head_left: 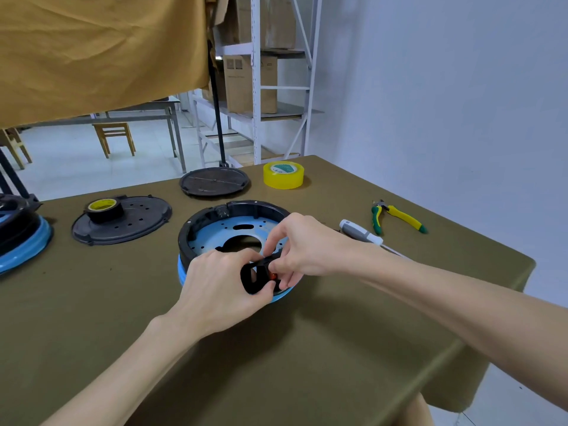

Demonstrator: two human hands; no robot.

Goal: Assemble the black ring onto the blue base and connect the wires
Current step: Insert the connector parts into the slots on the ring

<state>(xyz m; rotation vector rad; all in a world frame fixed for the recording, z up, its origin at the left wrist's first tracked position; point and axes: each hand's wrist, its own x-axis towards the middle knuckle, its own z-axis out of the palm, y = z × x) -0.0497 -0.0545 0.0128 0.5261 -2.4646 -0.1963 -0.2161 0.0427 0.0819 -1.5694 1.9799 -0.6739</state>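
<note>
The black ring (196,227) sits on the blue base (221,236) in the middle of the olive-covered table (307,348). At the near rim both hands meet over a looped black wire bundle (250,279) with a small red connector (272,275). My left hand (221,287) grips the loop from the left. My right hand (302,244) pinches the wire end at the red connector from the right. The hands hide the near part of the ring.
A black perforated plate (138,224) carrying a roll of black tape (104,209) lies to the left, a round black cover (215,181) behind. Yellow tape (283,175), a screwdriver (361,232) and green-yellow pliers (399,216) lie to the right. Another blue-and-black unit (21,238) is at the left edge.
</note>
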